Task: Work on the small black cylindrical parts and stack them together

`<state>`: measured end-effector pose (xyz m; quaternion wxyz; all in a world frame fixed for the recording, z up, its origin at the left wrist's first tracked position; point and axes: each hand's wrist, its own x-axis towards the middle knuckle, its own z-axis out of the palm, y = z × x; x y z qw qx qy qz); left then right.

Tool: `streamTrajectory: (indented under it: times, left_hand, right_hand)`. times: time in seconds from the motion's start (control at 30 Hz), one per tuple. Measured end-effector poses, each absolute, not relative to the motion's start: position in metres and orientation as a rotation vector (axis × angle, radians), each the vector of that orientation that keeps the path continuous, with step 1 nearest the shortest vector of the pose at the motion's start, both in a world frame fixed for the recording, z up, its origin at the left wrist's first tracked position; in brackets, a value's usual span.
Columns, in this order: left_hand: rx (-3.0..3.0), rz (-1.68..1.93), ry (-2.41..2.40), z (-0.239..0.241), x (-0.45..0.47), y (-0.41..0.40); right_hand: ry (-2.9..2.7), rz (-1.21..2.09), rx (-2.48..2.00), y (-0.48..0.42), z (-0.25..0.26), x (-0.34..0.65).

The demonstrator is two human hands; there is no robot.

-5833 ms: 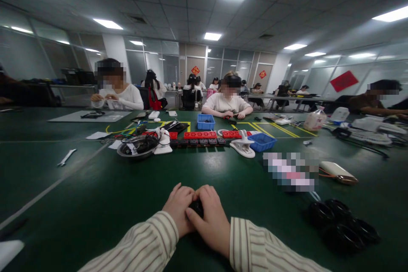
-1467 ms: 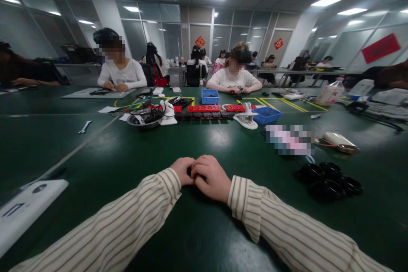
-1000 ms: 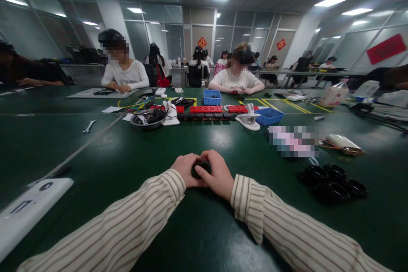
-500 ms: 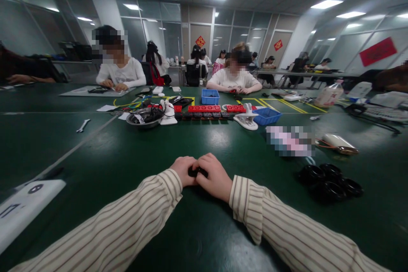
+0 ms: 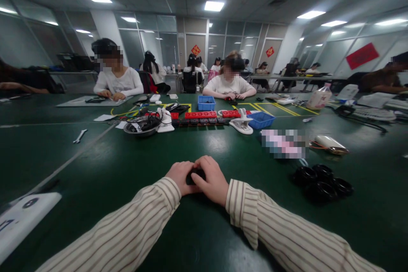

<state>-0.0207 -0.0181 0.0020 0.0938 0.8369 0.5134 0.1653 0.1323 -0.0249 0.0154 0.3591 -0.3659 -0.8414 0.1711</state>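
Observation:
Close together over the green table (image 5: 210, 229), both hands are wrapped round a small black object (image 5: 195, 176). Its visible side looks rounded and dark, and the fingers cover most of it, so its kind does not show. My left hand (image 5: 180, 176) grips it from the left. From the right, my right hand (image 5: 214, 181) closes over it, thumb in front and fingers on top, meeting the left fingers. Off to the right stand several glossy black round cup-like pieces (image 5: 320, 191) with open tops.
A metal bowl of cables (image 5: 142, 132), red power strips (image 5: 200, 114), a white clip stand (image 5: 241, 125) and a blue bin (image 5: 262, 120) line the table's middle. A wrench (image 5: 80, 136) lies left, and a white box (image 5: 30, 216) sits nearer. Co-workers sit opposite.
The camera view has tilted up and shifted slightly. My right hand has changed its hold a little, with more of the black object's rounded side now showing between my hands.

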Motion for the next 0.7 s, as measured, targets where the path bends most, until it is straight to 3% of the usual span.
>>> streamTrajectory:
  times: [0.27, 0.7]
  left_hand:
    - [2.496, 0.494, 1.55, 0.001, -0.015, -0.022]
    - [2.386, 0.567, 1.329, -0.017, -0.025, -0.004]
  right_hand:
    - [-2.17, 0.407, -1.07, -0.022, 0.011, 0.129]
    - [-2.255, 0.429, -0.688, -0.025, 0.011, 0.131]
